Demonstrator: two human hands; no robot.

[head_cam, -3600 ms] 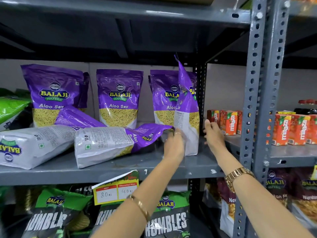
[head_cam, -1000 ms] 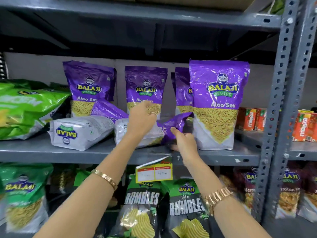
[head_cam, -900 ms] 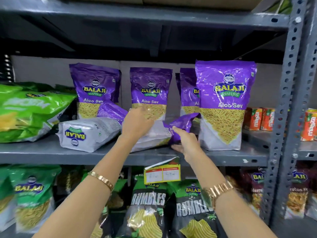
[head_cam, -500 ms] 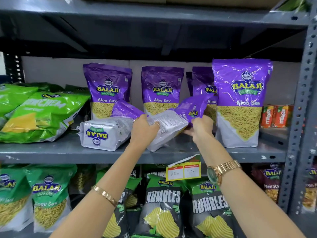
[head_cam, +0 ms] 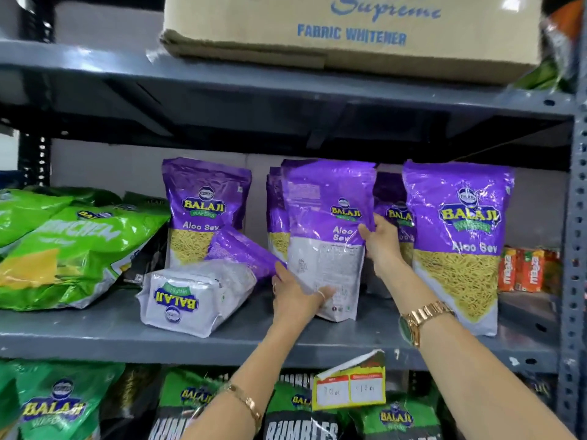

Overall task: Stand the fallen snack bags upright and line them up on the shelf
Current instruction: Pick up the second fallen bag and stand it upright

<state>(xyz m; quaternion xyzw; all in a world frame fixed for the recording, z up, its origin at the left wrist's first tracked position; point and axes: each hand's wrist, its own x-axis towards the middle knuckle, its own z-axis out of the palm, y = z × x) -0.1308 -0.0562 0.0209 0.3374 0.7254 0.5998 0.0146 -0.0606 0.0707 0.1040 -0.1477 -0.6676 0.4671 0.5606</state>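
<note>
I hold a purple Aloo Sev bag (head_cam: 330, 230) upright at the middle of the grey shelf (head_cam: 95, 341), its printed back side toward me. My left hand (head_cam: 295, 296) grips its lower left corner and my right hand (head_cam: 381, 246) grips its right edge. One purple bag (head_cam: 203, 290) still lies on its side to the left, white bottom facing me. Another purple bag (head_cam: 457, 242) stands upright at the front right. More upright purple bags (head_cam: 203, 214) line the back row, partly hidden.
Green snack bags (head_cam: 63, 249) lie piled at the shelf's left end. Orange juice cartons (head_cam: 524, 271) sit behind the grey post (head_cam: 576, 249) at right. A cardboard box (head_cam: 349, 30) rests on the shelf above. A price tag (head_cam: 349, 385) hangs from the shelf edge, above green bags below.
Both hands lifted the fallen bag off the shelf and turned it from lying tilted to standing upright. The camera view shifted upward and closer.
</note>
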